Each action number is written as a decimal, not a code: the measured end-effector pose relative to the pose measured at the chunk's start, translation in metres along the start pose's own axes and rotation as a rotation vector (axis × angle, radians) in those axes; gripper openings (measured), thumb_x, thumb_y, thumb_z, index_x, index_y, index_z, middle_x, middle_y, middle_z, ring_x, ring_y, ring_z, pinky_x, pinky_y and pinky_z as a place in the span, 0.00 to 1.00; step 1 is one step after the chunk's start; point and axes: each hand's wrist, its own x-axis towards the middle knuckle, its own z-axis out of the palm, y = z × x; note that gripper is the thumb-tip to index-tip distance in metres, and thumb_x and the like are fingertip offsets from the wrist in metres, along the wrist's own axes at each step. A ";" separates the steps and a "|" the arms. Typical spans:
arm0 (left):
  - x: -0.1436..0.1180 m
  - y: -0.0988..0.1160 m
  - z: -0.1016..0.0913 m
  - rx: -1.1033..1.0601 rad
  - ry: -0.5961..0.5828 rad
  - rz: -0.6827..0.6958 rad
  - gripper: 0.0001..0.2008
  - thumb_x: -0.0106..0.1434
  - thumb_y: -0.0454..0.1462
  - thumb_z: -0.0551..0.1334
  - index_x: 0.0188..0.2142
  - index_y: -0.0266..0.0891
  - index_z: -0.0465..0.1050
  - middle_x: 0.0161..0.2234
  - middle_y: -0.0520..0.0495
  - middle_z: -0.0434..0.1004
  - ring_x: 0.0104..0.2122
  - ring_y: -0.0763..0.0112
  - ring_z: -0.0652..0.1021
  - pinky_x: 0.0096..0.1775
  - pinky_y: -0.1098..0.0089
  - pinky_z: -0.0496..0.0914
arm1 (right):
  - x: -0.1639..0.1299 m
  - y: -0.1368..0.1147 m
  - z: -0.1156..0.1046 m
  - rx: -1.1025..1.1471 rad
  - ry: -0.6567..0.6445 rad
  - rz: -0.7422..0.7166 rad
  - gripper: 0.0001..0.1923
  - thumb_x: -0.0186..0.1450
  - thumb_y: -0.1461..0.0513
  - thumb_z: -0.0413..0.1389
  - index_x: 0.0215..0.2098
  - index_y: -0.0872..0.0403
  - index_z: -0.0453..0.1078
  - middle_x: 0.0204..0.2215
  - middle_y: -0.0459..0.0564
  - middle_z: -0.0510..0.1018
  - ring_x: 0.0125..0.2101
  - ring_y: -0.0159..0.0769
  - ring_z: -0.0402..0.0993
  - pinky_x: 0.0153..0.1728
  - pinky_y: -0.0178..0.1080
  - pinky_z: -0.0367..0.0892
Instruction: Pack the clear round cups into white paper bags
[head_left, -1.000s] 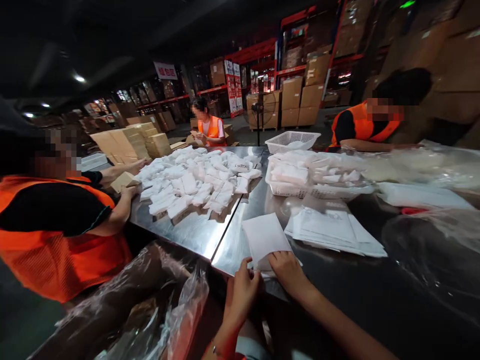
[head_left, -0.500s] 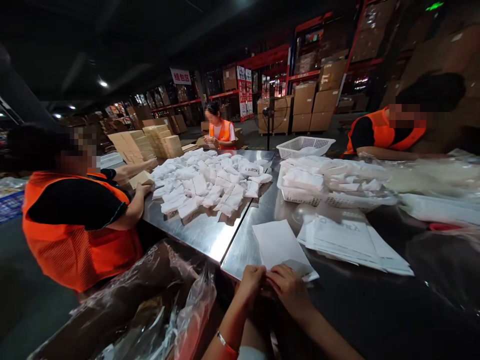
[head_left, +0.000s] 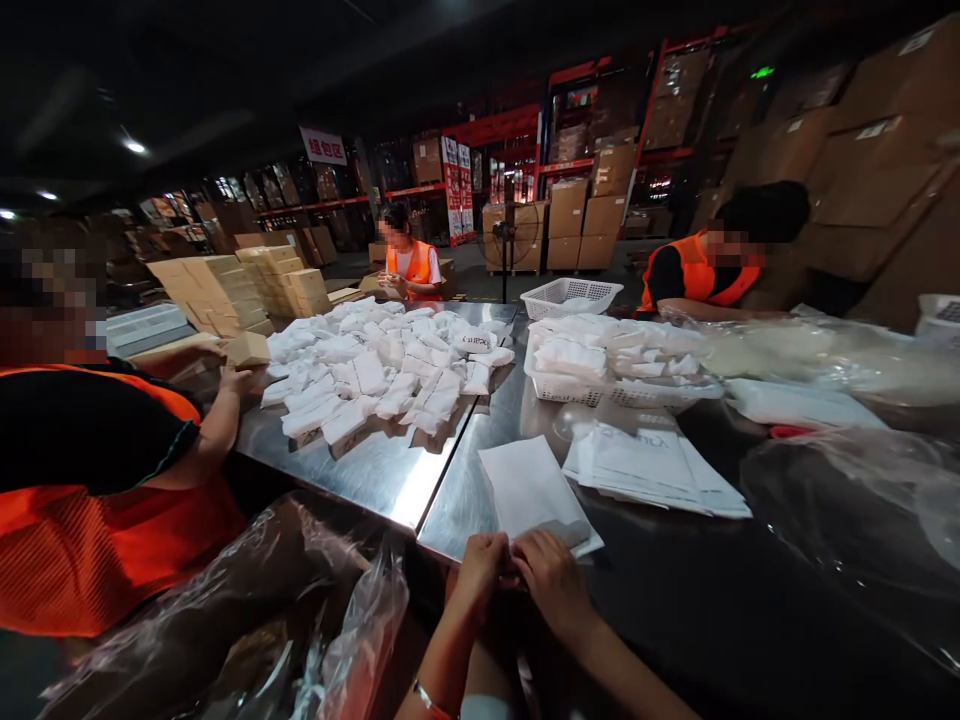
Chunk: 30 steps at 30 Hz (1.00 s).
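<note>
At the near table edge, my left hand and my right hand meet fingertip to fingertip. Both have their fingers closed in a pinch; whatever is between them is too small or hidden to make out. Just beyond the fingers, a white pouch lies flat on the metal table, and the hands overlap its near edge. To its right is a loose stack of similar flat white pouches with dark lettering. A white basket full of wrapped white packets stands behind them.
A heap of white packets covers the table's left half. Left of my legs is a plastic-lined box. A co-worker in an orange vest holds a small carton; two more people sit farther off. Clear plastic bags lie at right.
The view has swung slightly to the right, so the scene sits farther left. My hands stay pinched together at the pouch's near edge.
</note>
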 end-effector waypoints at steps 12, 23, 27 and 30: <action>0.000 -0.008 0.005 0.055 0.076 0.175 0.20 0.51 0.50 0.65 0.17 0.40 0.62 0.17 0.56 0.59 0.19 0.76 0.63 0.24 0.71 0.64 | -0.003 0.004 -0.005 0.083 -0.012 -0.079 0.13 0.72 0.65 0.45 0.34 0.53 0.70 0.29 0.47 0.72 0.31 0.37 0.66 0.33 0.38 0.60; 0.004 -0.007 0.001 0.107 0.092 0.170 0.20 0.52 0.50 0.63 0.16 0.42 0.59 0.14 0.58 0.55 0.16 0.77 0.61 0.20 0.71 0.65 | -0.017 0.005 -0.007 0.103 -0.002 0.062 0.13 0.72 0.65 0.43 0.34 0.52 0.67 0.29 0.48 0.73 0.30 0.38 0.71 0.32 0.39 0.66; 0.001 -0.004 0.001 0.118 0.102 0.184 0.19 0.51 0.49 0.63 0.16 0.42 0.60 0.14 0.59 0.55 0.16 0.77 0.60 0.19 0.72 0.65 | -0.008 0.002 -0.001 0.112 -0.042 0.064 0.07 0.69 0.66 0.52 0.40 0.51 0.71 0.35 0.47 0.76 0.36 0.40 0.73 0.38 0.41 0.67; 0.000 -0.004 0.001 0.114 0.111 0.192 0.18 0.51 0.49 0.63 0.17 0.42 0.61 0.15 0.57 0.58 0.16 0.76 0.62 0.19 0.72 0.64 | -0.007 0.000 0.004 0.132 -0.067 0.054 0.08 0.66 0.69 0.54 0.36 0.51 0.71 0.33 0.45 0.75 0.36 0.38 0.72 0.39 0.41 0.66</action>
